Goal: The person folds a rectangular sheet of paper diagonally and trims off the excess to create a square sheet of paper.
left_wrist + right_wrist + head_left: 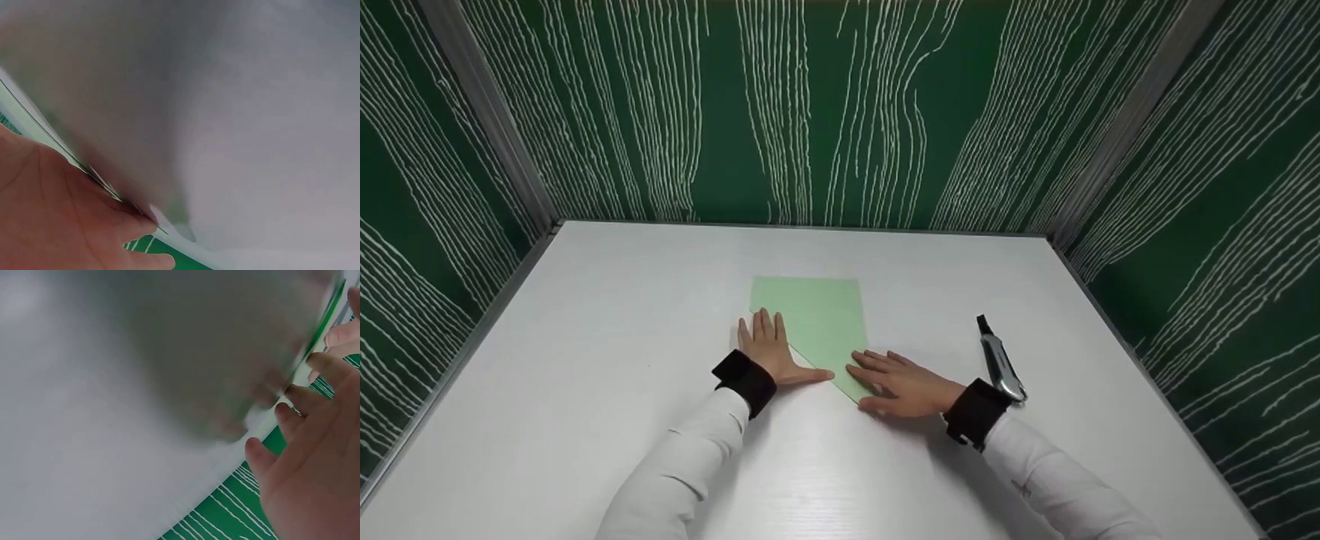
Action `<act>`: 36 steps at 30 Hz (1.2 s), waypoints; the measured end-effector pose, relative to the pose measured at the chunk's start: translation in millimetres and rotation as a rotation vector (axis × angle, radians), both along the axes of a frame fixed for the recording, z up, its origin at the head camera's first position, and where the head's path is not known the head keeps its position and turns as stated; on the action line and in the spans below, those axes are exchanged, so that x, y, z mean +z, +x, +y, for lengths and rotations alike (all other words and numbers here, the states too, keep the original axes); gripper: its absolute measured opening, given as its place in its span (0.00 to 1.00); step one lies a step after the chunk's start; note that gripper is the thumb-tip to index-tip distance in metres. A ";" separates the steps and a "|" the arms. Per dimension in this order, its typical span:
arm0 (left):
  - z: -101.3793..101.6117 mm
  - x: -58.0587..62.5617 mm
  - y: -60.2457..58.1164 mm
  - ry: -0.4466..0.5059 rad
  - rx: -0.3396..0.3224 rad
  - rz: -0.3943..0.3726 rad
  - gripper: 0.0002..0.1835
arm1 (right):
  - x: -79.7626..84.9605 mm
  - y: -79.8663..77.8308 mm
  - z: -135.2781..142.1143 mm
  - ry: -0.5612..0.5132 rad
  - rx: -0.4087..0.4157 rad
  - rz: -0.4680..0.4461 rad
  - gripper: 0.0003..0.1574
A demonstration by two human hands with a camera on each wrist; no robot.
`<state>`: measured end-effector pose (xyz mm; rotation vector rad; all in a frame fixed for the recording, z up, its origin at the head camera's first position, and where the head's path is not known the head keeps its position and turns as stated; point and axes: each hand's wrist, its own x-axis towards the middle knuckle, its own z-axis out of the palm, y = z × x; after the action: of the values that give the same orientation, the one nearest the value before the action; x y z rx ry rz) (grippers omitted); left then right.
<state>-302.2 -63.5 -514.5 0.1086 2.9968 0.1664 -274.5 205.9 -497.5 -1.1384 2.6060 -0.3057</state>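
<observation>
A light green sheet of paper (817,311) lies on the white table, its lower left side running as a slanting edge down to a point at the lower right. My left hand (771,356) rests with spread, straight fingers along that slanting edge, the thumb stretched toward the right hand. On the paper's lower right part, my right hand (911,386) lays its extended fingers. The left wrist view has the left palm (62,208) beside the thin paper edge. In the right wrist view, the right hand's fingers (304,399) touch near a green edge, with the left hand's fingertips beyond.
To the right of my right hand lies a grey and black tool (1000,361) that looks like a utility knife, close to the wrist strap (976,412). Green walls (847,112) with white streaks stand around the table (607,315) at the back and sides.
</observation>
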 end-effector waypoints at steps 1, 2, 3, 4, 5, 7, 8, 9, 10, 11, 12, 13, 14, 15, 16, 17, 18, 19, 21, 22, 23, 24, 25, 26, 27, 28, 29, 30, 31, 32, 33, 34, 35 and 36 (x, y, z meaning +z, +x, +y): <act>0.1 0.1 0.3 0.006 0.001 0.006 0.80 | 1.4 -1.6 -3.8 0.004 -0.017 -0.002 0.41; 0.2 0.9 0.8 0.010 0.002 0.008 0.80 | 2.7 -3.2 -7.6 0.010 -0.032 -0.003 0.41; 0.2 2.2 1.7 0.013 0.003 0.007 0.80 | 3.6 -5.1 -11.4 0.017 -0.044 0.001 0.40; 0.3 2.8 2.6 0.018 0.003 0.010 0.80 | 3.7 -7.5 -14.8 0.024 -0.055 0.005 0.39; 0.2 3.0 3.3 0.023 0.004 0.013 0.79 | 3.8 -9.9 -18.4 0.034 -0.067 0.009 0.39; 0.2 7.3 7.1 0.027 0.002 0.010 0.79 | 3.0 -15.2 -24.5 0.054 -0.086 0.011 0.40; 0.1 9.8 8.8 0.030 0.000 0.005 0.78 | 2.2 -18.0 -27.0 0.064 -0.097 0.012 0.41; -0.2 10.6 9.7 0.031 -0.002 -0.001 0.77 | 1.4 -21.2 -29.5 0.076 -0.111 0.011 0.41; -0.4 10.6 9.9 0.030 -0.003 -0.009 0.77 | 0.9 -24.3 -31.9 0.090 -0.127 0.008 0.42; -0.9 11.2 10.3 0.029 -0.005 -0.017 0.77 | 1.1 -27.1 -34.2 0.101 -0.140 0.003 0.43; -1.4 11.9 10.8 0.029 -0.004 -0.023 0.76 | 1.4 -29.8 -36.1 0.108 -0.153 -0.003 0.43; -2.0 11.4 10.2 0.031 -0.005 -0.022 0.76 | 1.8 -32.2 -37.9 0.112 -0.167 -0.010 0.44; -2.4 9.2 9.4 0.030 -0.003 -0.021 0.76 | 2.1 -34.3 -39.6 0.113 -0.179 -0.014 0.44; -2.6 7.8 9.1 0.026 -0.002 -0.020 0.76 | 2.2 -36.0 -41.1 0.115 -0.188 -0.020 0.44; -2.8 7.2 9.2 0.025 -0.002 -0.018 0.76 | 2.2 -37.5 -42.4 0.116 -0.194 -0.026 0.45; -3.1 6.9 9.3 0.023 -0.003 -0.018 0.76 | 2.1 -38.8 -43.4 0.115 -0.198 -0.031 0.46; -3.4 6.7 9.4 0.025 -0.005 -0.015 0.75 | 1.9 -39.9 -44.1 0.117 -0.202 -0.033 0.47; -3.8 7.9 9.9 0.026 -0.008 -0.013 0.75 | 1.7 -40.7 -44.7 0.127 -0.206 -0.036 0.48; -5.1 10.8 10.9 0.031 -0.015 -0.017 0.72 | 1.3 -41.8 -45.2 0.143 -0.207 -0.037 0.49; -6.1 12.3 11.2 0.040 -0.018 -0.017 0.70 | 1.3 -42.0 -45.1 0.148 -0.206 -0.036 0.50; -7.4 12.5 11.2 0.043 -0.021 -0.014 0.68 | 1.5 -42.1 -44.9 0.152 -0.205 -0.036 0.51; -9.0 12.9 11.2 0.053 -0.023 -0.008 0.65 | 1.9 -42.0 -44.7 0.152 -0.205 -0.038 0.51; -10.9 12.3 10.4 0.052 -0.026 -0.007 0.63 | 2.3 -41.7 -44.6 0.151 -0.203 -0.041 0.52; -12.7 11.7 9.8 0.052 -0.029 -0.003 0.60 | 2.7 -41.5 -44.5 0.146 -0.200 -0.043 0.53; -14.9 9.8 8.3 0.051 -0.031 -0.001 0.58 | 3.1 -41.2 -44.3 0.140 -0.199 -0.044 0.53; -17.1 8.2 7.0 0.052 -0.035 0.002 0.55 | 3.4 -40.9 -44.0 0.136 -0.198 -0.045 0.53; -19.3 6.5 5.8 0.048 -0.035 0.002 0.53 | 3.5 -40.6 -43.7 0.134 -0.196 -0.046 0.53; -21.5 5.8 4.5 0.048 -0.033 0.005 0.52 | 3.6 -40.3 -43.5 0.131 -0.195 -0.047 0.53; -23.4 5.6 3.6 0.046 -0.027 0.007 0.50 | 3.5 -40.1 -43.2 0.130 -0.193 -0.046 0.53; -25.2 6.7 3.1 0.048 -0.018 0.008 0.50 | 3.3 -39.9 -43.0 0.128 -0.191 -0.046 0.53; -26.8 7.7 1.9 0.055 -0.008 0.007 0.49 | 3.1 -39.6 -42.5 0.127 -0.190 -0.045 0.53; -27.9 10.1 1.8 0.059 0.003 0.007 0.48 | 2.7 -39.6 -42.0 0.125 -0.188 -0.044 0.53; -28.3 12.6 1.7 0.062 0.014 0.010 0.48 | 2.5 -39.5 -41.4 0.125 -0.188 -0.043 0.53; -28.8 14.2 0.7 0.063 0.024 0.010 0.48 | 2.4 -39.4 -40.8 0.126 -0.188 -0.040 0.53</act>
<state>-301.5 -92.3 -500.3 0.0797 3.0043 0.2634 -313.9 165.1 -495.1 -0.8401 2.6587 -0.1973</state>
